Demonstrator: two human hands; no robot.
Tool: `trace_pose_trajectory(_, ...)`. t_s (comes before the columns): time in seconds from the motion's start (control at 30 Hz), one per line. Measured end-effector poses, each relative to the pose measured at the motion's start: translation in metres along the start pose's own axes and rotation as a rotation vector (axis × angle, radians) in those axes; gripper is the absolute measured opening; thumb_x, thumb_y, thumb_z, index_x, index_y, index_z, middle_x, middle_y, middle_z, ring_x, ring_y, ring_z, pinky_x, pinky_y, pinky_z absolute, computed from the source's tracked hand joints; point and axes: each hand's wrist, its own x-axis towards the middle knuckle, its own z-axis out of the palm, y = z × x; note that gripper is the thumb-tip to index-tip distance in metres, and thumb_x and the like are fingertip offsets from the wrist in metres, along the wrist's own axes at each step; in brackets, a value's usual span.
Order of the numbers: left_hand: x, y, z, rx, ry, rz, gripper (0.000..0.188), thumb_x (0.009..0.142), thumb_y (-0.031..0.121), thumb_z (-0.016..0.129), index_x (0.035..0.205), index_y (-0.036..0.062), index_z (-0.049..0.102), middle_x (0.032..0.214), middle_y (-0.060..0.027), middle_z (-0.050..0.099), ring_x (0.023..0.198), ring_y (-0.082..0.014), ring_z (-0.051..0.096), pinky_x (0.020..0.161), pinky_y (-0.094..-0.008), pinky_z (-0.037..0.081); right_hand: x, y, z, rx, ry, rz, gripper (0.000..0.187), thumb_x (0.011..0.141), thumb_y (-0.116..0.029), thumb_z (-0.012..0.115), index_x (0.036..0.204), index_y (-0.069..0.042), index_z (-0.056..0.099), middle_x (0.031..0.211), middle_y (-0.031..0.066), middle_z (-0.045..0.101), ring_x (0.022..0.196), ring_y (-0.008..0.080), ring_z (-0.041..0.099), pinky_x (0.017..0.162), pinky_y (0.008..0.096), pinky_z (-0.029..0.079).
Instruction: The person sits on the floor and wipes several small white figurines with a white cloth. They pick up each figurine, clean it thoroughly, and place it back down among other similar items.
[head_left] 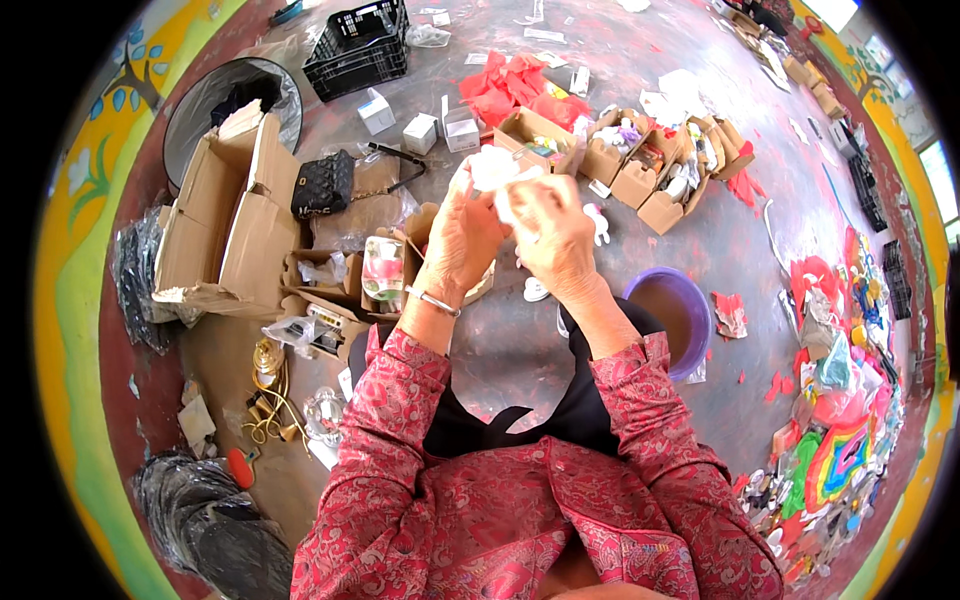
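Note:
Both hands are raised in front of me around a small, bright white thing [493,168], overexposed and too blurred to name. My left hand [465,235], with a bracelet at the wrist, grips it between thumb and fingers. Curled in close beside it, my right hand [556,235] is smeared by motion, with white showing at its fingertips. Below the hands, a white and pink figurine [597,225] lies on the floor to the right. An open cardboard box [537,140] with mixed items stands just beyond them.
Cardboard boxes [655,180] of small goods sit at the far right, and a purple basin [672,320] of brownish water at my right knee. A tall carton [235,200], black quilted bag [322,185] and black crate [357,48] are left. Mixed scraps [835,400] pile up at right.

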Motion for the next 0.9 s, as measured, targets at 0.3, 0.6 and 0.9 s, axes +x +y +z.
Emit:
trace_pose_trajectory(0.3,0.002,0.011,-0.002,-0.095,0.188,-0.03,0.052,0.091,0.052,0.033,0.116,0.0093,0.05,0.11,-0.0151,0.058,0.099,-0.0297,0.057,0.087,-0.0469,0.044,0.011,-0.002,-0.016,0.957,-0.136,0.442,0.011,0.08,-0.004,0.057,0.091,-0.002,0.06,0.081,0.0025,0.062,0.061,0.0117,0.058,0.055,0.0264,0.047)
trace_pose_trajectory(0.6,0.002,0.001,-0.009,0.007,0.076,-0.242,0.052,0.09,0.053,0.032,0.107,0.0093,0.055,0.094,-0.0076,0.062,0.081,-0.0217,0.061,0.064,-0.0375,0.05,0.024,0.008,-0.007,0.418,0.064,0.157,0.02,0.071,-0.008,0.066,0.09,-0.003,0.063,0.086,0.005,0.055,0.086,0.0184,0.055,0.075,0.0289,0.043)
trace_pose_trajectory(0.9,0.005,-0.002,-0.014,0.504,0.142,-0.053,0.057,0.091,0.053,0.03,0.102,0.0038,0.056,0.085,-0.0079,0.061,0.07,-0.0172,0.059,0.061,-0.028,0.049,0.025,0.027,-0.034,1.008,0.043,0.695,0.016,0.083,-0.007,0.057,0.096,0.002,0.059,0.079,0.0084,0.062,0.059,0.0127,0.06,0.051,0.0231,0.047)
